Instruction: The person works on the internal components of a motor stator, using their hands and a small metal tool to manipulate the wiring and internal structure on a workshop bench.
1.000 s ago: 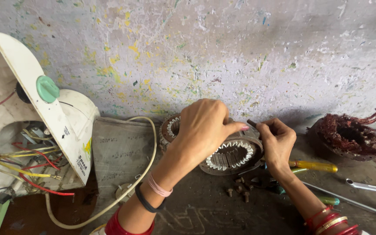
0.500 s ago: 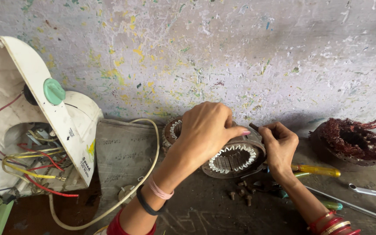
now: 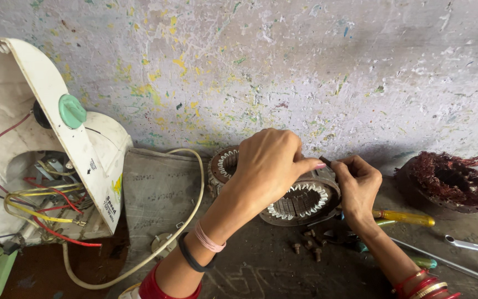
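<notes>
A round metal motor core (image 3: 300,202), ringed inside with pale slot linings, is seen lying on the dark surface (image 3: 261,266) close to the paint-flecked wall (image 3: 283,66). It is covered from above by the left hand (image 3: 269,166), whose fingers are curled over its upper rim in a loose grip, the forefinger stretched out toward the right. A second, similar ring (image 3: 222,166) is partly hidden behind that hand. The right hand (image 3: 358,185) is held just beside the core's right edge, its fingertips pinched together on a small dark piece (image 3: 326,161) that is met there by the left forefinger; what the piece is cannot be told.

A few rusty screws (image 3: 308,249) are scattered on the surface just below the core. To the right, a yellow-handled screwdriver (image 3: 402,217) and a metal wrench (image 3: 471,246) are laid out, and a tangle of reddish-brown copper winding (image 3: 446,180) is set near the wall. On the left, an opened white appliance housing (image 3: 56,149) with a green knob (image 3: 72,111) is propped up, its red and yellow wires (image 3: 45,213) exposed, and a cream cable (image 3: 156,249) is looped from it across the surface. Bands are worn on the left wrist and bangles on the right.
</notes>
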